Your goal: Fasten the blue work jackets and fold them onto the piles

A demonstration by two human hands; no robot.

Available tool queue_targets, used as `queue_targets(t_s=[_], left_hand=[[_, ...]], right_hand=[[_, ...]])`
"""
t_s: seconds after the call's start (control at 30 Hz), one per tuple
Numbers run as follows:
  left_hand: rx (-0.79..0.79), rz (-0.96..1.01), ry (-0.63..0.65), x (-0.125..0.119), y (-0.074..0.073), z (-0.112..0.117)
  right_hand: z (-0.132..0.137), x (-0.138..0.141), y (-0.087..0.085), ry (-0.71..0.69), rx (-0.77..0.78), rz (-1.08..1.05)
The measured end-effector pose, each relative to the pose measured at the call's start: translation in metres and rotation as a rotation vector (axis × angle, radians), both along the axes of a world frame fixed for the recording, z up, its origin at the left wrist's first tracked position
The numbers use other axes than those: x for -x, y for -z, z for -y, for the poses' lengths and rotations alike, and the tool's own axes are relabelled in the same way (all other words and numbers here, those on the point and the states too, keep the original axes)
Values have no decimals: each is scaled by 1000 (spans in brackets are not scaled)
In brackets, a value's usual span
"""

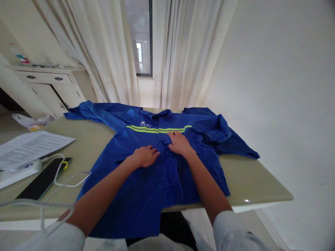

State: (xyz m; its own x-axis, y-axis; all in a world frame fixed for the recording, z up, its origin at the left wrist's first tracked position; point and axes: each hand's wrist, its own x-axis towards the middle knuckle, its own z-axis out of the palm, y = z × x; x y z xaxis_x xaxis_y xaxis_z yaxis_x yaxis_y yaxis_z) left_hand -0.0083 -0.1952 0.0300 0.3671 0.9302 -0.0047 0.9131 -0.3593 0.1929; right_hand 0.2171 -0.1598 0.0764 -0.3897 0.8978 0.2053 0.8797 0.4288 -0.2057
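Now, curtains (104,45) hang beyond the table (251,176), cabinet (44,92) far left. Across the table sprawls a blue work jacket (146,183), printed sheets (28,148) to its left; left hand (145,156) and right hand (179,142) rest on its front, can't tell if either pinches cloth. Near left, a white cable (70,186) crosses the smartphone (39,181).
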Motion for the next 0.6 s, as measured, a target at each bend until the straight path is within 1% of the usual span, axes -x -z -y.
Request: queue_targets(t_s=[0.03, 0.07, 0.1, 0.17, 0.23, 0.27, 0.33, 0.4, 0.5, 0.6], left_hand=[[-29, 9, -23, -2, -4, -9], [-70, 21, -57, -5, -8, -18], [-118, 36, -92, -9, -9, -26], [-194, 72, -125, -17, -7, -38], [-236, 126, -109, -23, 2, -44], [-254, 164, -92, -24, 9, -44], [-288, 249, -52, -25, 20, -44], [-317, 325, -24, -24, 27, -44], [-344, 401, -24, -22, 26, -45], [-352, 417, -52, -22, 21, -47]], right_hand=[[-2, 13, 0, -60, -49, -5], [-5, 24, 2, -105, -67, -11], [-8, 34, 6, -127, -53, -11], [-15, 46, 17, -101, 13, 13], [-20, 45, 32, -10, 38, -28], [-23, 41, 39, 29, 38, -97], [-30, 31, 51, 75, 52, -310], [-37, 22, 58, 73, 102, -545], [-47, 15, 60, 24, 208, -804], [-51, 16, 61, -47, 262, -921]])
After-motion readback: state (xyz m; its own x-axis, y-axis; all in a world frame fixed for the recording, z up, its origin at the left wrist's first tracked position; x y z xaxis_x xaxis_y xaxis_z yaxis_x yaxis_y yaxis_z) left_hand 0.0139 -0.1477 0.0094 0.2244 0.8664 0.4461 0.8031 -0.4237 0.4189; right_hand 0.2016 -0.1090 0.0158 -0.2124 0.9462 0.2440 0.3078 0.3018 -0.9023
